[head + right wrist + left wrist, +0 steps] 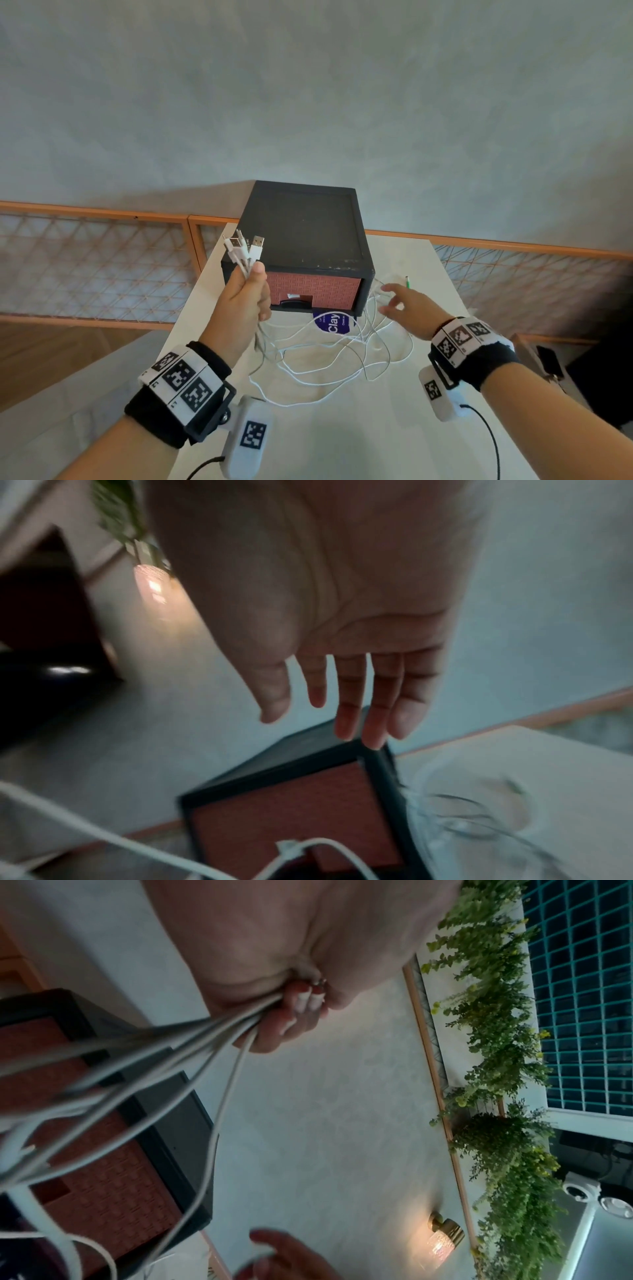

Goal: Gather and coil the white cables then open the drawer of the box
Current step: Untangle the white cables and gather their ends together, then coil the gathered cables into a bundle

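I am seeing a white table (394, 428) facing a grey wall (308, 102); my left hand (245, 298) is gripping white cables (325, 359), right hand (409, 306) spread open.

My left hand (245, 301) is up in front of the box's (301, 236) left corner, gripping the cables (318, 356) with the plugs (245, 247) poking out above my fist. Below it they trail down onto the table (342, 442), spread loosely before the box, between my two hands. The drawer (313, 287) sits in the box front, facing me. My right hand (406, 306) hovers with fingers spread just right of the box, above the cables there. A sticker (331, 322) lies on the table under the box's front edge.
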### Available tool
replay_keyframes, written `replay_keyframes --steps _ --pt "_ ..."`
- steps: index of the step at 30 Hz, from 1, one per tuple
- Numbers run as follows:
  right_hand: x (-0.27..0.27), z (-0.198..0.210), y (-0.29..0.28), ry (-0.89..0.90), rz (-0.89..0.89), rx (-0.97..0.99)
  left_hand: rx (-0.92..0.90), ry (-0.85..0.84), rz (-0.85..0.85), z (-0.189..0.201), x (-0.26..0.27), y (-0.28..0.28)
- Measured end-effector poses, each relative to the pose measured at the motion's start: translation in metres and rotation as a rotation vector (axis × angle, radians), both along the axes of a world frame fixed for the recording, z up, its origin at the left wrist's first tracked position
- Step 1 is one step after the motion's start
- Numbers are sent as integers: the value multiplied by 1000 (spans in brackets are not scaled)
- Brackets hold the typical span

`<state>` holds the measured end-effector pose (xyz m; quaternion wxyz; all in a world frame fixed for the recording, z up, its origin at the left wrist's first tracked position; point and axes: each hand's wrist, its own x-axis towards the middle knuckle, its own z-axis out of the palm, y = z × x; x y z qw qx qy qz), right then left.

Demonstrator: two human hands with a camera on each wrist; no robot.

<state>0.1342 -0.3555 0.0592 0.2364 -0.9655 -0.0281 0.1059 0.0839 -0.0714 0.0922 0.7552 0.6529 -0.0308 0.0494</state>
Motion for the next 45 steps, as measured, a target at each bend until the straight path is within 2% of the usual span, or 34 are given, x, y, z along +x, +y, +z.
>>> replay_keyframes --steps 3,6,8,12,16,19,23,27,30,33,34,35,37,39,41,42,43,45 --pt "-23 21 53 -34 234 247 -125 27 -34 -2 5 -5" --pt "-41 27 102 -30 480 316 -216 38 -77 1 3 -14" --pt "-47 23 127 30 543 376 -292 58 -84 7 0 -22" --pt "-44 4 147 12 462 517 -357 43 -25 12 2 -15" --pt "-34 -4 129 -175 389 375 -427 36 118 11 9 8" --pt "-30 -2 113 -213 374 345 -508 55 178 7 11 15" --pt "-22 -6 96 -253 356 274 -577 132 230 -4 19 21" --pt "-18 -6 78 -261 260 261 -497 191 244 -20 28 31" --pt "-19 -1 71 -219 250 211 -444 291 243 -37 30 37" --pt "-19 8 70 -179 268 190 -490 424 302 -57 31 43" --pt "-19 10 69 -166 275 192 -456 475 325 -64 32 45" --pt "-19 13 70 -153 283 193 -340 527 333 -68 32 47" --pt "-18 18 71 -145 317 185 16 548 300 -69 28 42" --pt "-17 20 78 -156 374 143 315 312 164 -61 19 24" --pt "-16 20 86 -153 443 103 484 49 -137 -51 9 -1" --pt "-16 20 89 -149 470 102 544 -22 -275 -47 5 -13" --pt "-15 22 91 -147 485 111 593 -62 -338 -49 6 -20" --pt "-11 26 89 -158 465 142 569 -64 -312 -47 11 -25"
